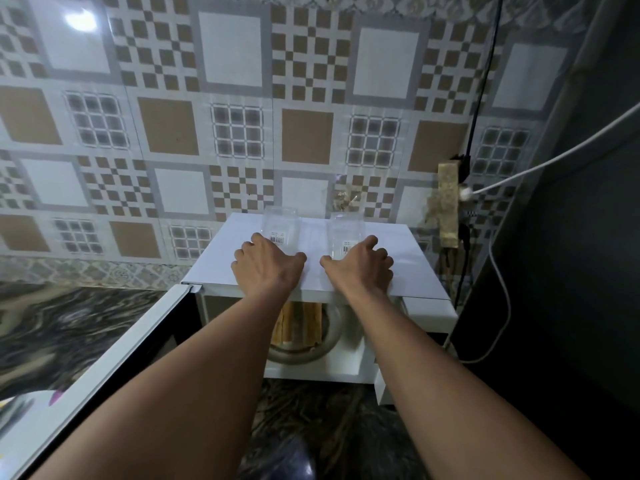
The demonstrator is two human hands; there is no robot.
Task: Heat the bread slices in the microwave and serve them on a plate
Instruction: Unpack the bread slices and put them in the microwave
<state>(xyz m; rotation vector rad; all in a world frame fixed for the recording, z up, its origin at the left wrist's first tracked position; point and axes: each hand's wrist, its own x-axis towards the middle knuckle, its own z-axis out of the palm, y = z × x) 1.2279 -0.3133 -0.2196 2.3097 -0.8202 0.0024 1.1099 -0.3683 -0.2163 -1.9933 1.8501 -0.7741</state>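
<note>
Left hand [268, 268], right hand [360, 266]: loosely spread, empty, atop the white boxy microwave [401, 247].
I see tan bread slices [299, 322] inside it, under the left hand.

- A white sticker [277, 238] with a barcode stands low on the clear jar [281, 218] just behind the left hand [267, 268]. Its small print is too fine to read.
- A second sticker [347, 248], also with a barcode, stands on the other clear jar [346, 226], just beside the fingers of the right hand [362, 268]. Its digits cannot be read either.
</note>
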